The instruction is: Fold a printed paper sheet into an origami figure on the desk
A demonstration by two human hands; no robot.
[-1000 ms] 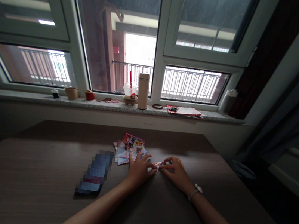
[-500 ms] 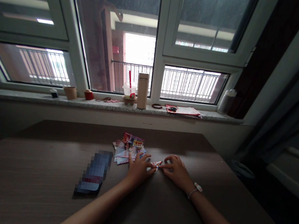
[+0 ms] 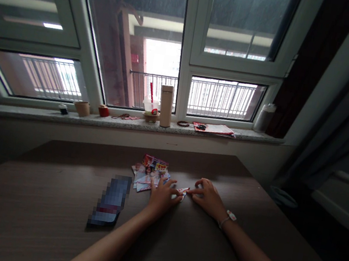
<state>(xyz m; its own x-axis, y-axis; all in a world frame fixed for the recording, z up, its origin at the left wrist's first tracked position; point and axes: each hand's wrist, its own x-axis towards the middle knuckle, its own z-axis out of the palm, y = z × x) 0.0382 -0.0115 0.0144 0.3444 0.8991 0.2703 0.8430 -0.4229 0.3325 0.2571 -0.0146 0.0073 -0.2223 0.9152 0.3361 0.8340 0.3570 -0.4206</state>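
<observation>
A small folded piece of printed paper, white with red and orange, lies on the brown table. My left hand rests on its left side, thumb and forefinger pressing it down while the other fingers spread toward the pile. My right hand, a bracelet at its wrist, has its forefinger at the paper's right tip; its other fingers are bent and apart. Just beyond my left hand sits a loose pile of colourful printed leaflets, partly covered by my fingers.
A blurred-out phone lies left of my left forearm on the table. Along the windowsill stand a beige flask, a paper cup, a drink cup with a red straw, scissors on papers, and a bottle.
My right hand has shifted slightly up and right, its fingertip now at the paper's outer tip. My left hand and the leaflets look the same.
</observation>
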